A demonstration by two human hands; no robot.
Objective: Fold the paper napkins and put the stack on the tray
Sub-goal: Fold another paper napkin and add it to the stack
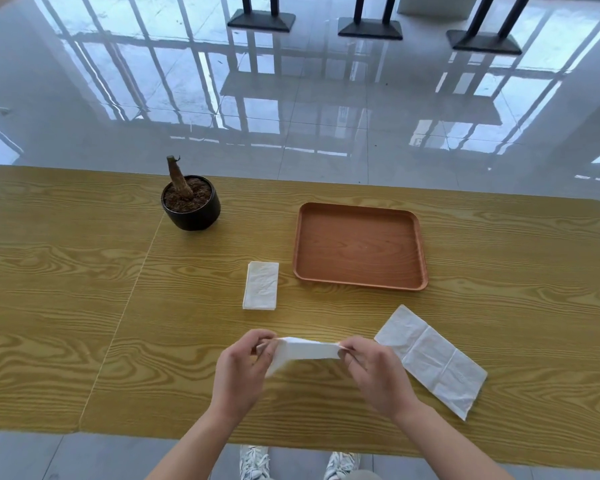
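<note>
A white paper napkin (305,351) is held up above the table's near edge, stretched between both hands. My left hand (246,368) pinches its left end and my right hand (378,372) pinches its right end. A folded napkin (261,285) lies flat on the wooden table, just left of the tray. An unfolded napkin (433,360) with crease lines lies flat to the right of my right hand. The brown wooden tray (300,244) sits beyond the hands with nothing in it.
A black pot with a bare plant stump (191,202) stands at the back left of the yellow wood-grain table (84,271). Beyond the table lies a glossy tiled floor with black table bases (369,27). My shoes show below the near table edge.
</note>
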